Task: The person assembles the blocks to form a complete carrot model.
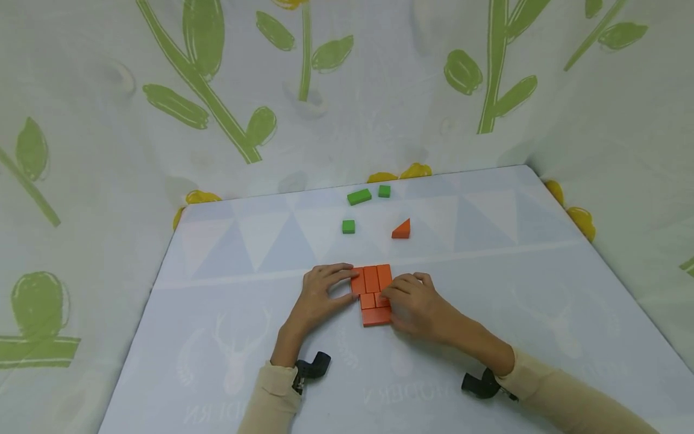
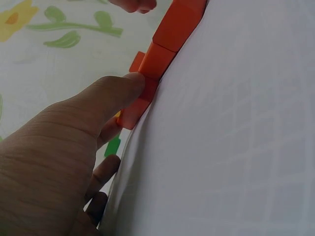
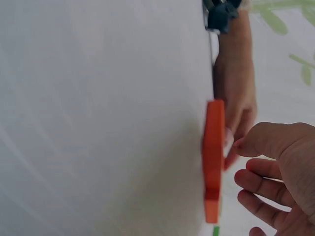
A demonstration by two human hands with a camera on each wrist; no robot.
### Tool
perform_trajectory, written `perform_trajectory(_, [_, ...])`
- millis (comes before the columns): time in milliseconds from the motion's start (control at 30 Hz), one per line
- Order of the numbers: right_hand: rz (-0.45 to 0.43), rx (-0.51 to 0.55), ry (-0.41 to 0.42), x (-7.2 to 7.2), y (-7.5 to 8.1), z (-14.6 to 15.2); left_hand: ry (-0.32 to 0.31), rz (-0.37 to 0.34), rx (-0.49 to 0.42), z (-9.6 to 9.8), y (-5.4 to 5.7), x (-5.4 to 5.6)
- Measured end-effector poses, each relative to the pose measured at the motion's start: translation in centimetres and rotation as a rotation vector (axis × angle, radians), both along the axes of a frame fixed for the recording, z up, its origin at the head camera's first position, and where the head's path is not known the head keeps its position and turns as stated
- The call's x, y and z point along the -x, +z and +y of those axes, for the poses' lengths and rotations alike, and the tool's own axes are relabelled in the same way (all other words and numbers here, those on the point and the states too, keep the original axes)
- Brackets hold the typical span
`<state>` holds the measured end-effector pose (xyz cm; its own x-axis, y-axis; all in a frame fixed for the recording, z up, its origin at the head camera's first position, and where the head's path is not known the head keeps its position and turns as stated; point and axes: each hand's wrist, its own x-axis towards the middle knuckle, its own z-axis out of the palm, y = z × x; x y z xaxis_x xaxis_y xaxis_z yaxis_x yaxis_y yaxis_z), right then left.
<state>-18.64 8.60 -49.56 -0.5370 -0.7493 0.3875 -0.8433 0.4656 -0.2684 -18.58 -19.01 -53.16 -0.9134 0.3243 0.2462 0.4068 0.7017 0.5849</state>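
Several orange blocks [image 1: 371, 280] lie flat together on the table: upright ones side by side in the top row, two small ones below, and a lengthwise one at the bottom. My left hand [image 1: 320, 295] touches their left side, its thumb [image 2: 130, 86] against a block's side face and its forefinger at the upper left. My right hand [image 1: 420, 307] is at their right side, its fingertips over a small block in the head view. In the right wrist view, the right thumb [image 3: 251, 140] and fingers are spread beside the orange blocks [image 3: 213, 147], holding nothing.
An orange triangular block [image 1: 402, 229] lies beyond the group. Farther back are a long green block [image 1: 359, 197] and two small green ones, one at the back [image 1: 384, 191] and one nearer [image 1: 349, 226]. A leaf-patterned curtain [image 1: 368, 120] hangs behind the table.
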Motion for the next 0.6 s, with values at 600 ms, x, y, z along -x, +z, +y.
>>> perform_trajectory(600, [-0.268, -0.174, -0.332, 13.7, 3.5, 1.7, 0.0, 0.017, 0.003, 0.2, 0.0, -0.5])
